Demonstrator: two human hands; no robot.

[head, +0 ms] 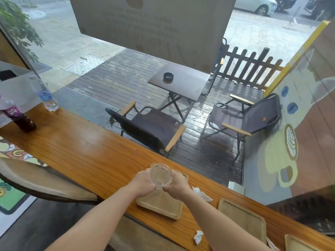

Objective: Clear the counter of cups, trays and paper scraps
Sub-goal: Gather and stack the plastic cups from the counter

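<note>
A clear glass cup [160,175] is held above a wooden tray [161,205] on the long wooden counter [81,151]. My left hand [143,182] grips its left side and my right hand [177,183] grips its right side. A second wooden tray [243,217] lies to the right, and the corner of a third tray [297,243] shows at the bottom right. One crumpled white paper scrap [202,193] lies between the first two trays. Another paper scrap [198,236] sits near the counter's front edge.
A clear water bottle [46,95] and a dark purple drink bottle [18,115] stand at the counter's far left, beside a white box [16,84]. A stool seat [36,180] sits below the counter on the left. Glass runs along the counter's far edge.
</note>
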